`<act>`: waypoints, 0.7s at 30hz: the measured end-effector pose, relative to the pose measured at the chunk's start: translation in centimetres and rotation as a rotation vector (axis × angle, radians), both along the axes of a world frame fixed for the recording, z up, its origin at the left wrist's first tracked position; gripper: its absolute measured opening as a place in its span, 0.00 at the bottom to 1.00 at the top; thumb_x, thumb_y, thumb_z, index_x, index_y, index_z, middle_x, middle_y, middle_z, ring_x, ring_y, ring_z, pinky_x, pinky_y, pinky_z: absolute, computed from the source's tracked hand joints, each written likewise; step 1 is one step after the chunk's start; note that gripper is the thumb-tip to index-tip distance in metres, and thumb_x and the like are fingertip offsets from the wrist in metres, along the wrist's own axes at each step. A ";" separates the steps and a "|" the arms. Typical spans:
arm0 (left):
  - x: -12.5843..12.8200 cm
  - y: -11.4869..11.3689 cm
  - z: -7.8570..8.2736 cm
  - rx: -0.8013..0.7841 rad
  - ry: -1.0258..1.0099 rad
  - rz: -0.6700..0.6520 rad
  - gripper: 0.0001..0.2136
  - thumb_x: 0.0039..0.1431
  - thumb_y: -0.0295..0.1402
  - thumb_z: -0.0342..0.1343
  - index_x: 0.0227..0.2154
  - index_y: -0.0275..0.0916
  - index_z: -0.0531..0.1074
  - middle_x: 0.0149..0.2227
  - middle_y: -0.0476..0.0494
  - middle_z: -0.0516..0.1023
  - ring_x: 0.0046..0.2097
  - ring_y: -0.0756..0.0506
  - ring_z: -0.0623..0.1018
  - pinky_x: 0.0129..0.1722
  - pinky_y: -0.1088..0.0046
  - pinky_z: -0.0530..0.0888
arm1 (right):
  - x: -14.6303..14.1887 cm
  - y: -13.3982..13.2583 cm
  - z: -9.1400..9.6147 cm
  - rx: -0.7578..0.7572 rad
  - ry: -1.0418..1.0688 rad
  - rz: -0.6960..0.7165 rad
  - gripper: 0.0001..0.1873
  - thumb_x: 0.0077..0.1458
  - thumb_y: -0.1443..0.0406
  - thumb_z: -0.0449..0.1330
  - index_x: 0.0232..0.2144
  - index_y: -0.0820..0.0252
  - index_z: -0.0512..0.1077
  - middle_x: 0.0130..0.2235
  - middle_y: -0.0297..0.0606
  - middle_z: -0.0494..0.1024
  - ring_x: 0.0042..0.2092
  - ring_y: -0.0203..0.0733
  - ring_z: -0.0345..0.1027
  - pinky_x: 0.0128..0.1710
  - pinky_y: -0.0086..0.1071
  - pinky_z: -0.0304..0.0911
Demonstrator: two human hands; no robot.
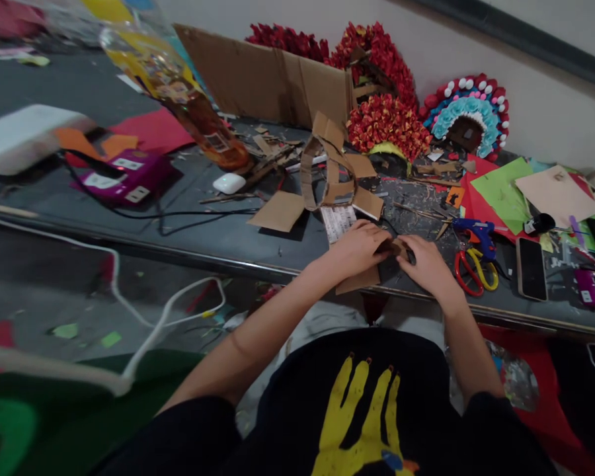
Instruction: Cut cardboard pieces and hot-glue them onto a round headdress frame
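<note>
My left hand [363, 247] and my right hand [426, 263] meet near the table's front edge, fingers curled around a small brown cardboard piece [399, 247]. Much of that piece is hidden by my fingers. Beneath my left hand another flat piece of cardboard [359, 280] pokes out over the edge. Just beyond stands a frame of bent cardboard strips [307, 173], with a printed white label [338, 223] in front of it. Right of my right hand lie red and yellow scissors [469, 272] and a blue glue gun [476, 231].
A tall bottle of brown liquid [223, 142] stands left of the frame, near a white earbud case [229, 183] and a purple box [129, 175] with a black cable. Red flower-like decorations [389, 125] and a cardboard sheet [277, 82] line the back. A phone [531, 270] lies right.
</note>
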State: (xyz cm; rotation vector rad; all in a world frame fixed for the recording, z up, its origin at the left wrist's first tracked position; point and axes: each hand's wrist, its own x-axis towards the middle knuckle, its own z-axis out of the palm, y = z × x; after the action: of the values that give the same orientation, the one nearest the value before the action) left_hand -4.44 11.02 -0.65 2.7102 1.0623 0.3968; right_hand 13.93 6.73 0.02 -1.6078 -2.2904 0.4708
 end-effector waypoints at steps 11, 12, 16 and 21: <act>0.2 0.4 -0.1 -0.308 -0.375 0.144 0.18 0.54 0.27 0.56 0.48 0.38 0.65 0.38 0.46 0.79 0.42 0.45 0.77 0.45 0.68 0.69 | 1.2 0.2 -1.5 0.195 0.316 -0.180 0.12 0.58 0.60 0.52 0.42 0.58 0.68 0.41 0.41 0.77 0.44 0.42 0.71 0.45 0.34 0.64; 0.4 0.3 0.0 -0.342 -0.409 0.152 0.17 0.54 0.26 0.55 0.48 0.38 0.65 0.37 0.47 0.79 0.41 0.46 0.77 0.44 0.69 0.70 | 1.2 0.3 -1.5 0.222 0.304 -0.180 0.11 0.59 0.60 0.51 0.39 0.58 0.69 0.39 0.40 0.77 0.43 0.41 0.71 0.44 0.34 0.64; 0.8 -0.1 0.5 -0.441 -0.510 0.207 0.14 0.56 0.29 0.53 0.47 0.38 0.66 0.33 0.49 0.79 0.38 0.47 0.78 0.39 0.72 0.70 | 1.0 0.4 -1.3 0.265 0.296 -0.175 0.12 0.60 0.59 0.50 0.33 0.58 0.71 0.35 0.39 0.75 0.40 0.40 0.69 0.42 0.32 0.63; 0.6 -0.9 0.2 -0.291 -0.491 0.351 0.12 0.57 0.28 0.52 0.44 0.37 0.68 0.36 0.47 0.78 0.38 0.47 0.77 0.40 0.71 0.71 | 0.8 -0.2 -1.2 0.237 0.291 -0.218 0.11 0.59 0.61 0.51 0.34 0.58 0.71 0.35 0.38 0.75 0.37 0.40 0.69 0.39 0.31 0.64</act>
State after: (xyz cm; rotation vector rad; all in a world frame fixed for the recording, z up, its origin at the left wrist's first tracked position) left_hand -3.88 10.15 -0.46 2.0210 1.3133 0.8376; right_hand 14.76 6.57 -1.17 -1.5355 -1.8580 0.3395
